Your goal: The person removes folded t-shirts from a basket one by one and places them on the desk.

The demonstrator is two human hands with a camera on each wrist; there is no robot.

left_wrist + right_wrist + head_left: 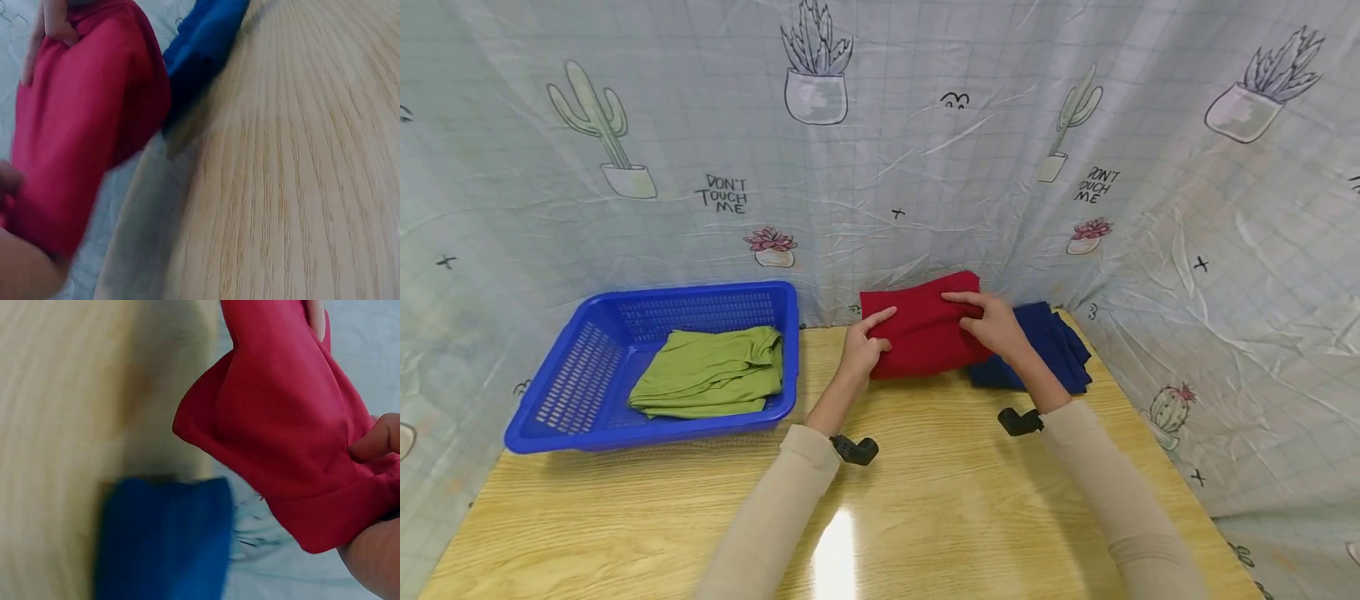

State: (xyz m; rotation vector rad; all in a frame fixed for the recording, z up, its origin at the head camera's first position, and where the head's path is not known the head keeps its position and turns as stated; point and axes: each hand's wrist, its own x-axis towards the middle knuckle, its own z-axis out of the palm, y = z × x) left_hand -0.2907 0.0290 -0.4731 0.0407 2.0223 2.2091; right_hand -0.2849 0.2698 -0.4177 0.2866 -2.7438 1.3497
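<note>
Gripping the folded red cloth [925, 329] at both ends, the left hand [861, 346] and right hand [996, 325] keep it bundled above the blue cloth [1052, 350], right of the basket [587, 417].

Red cloth [81, 125] beside blue cloth [203, 44] on the wooden table [294, 187].

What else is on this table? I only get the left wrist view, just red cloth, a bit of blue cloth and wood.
Observer: A blue basket stands at the table's left end.
Operator: Anything in it?
Observer: A folded green cloth lies inside it.
Operator: Who holds the red cloth?
Observer: Both hands: the left hand grips the red cloth's left edge, and the right hand pinches its right side.
Operator: And the blue cloth?
Observer: The navy cloth lies on the table, partly under the red cloth.
</note>
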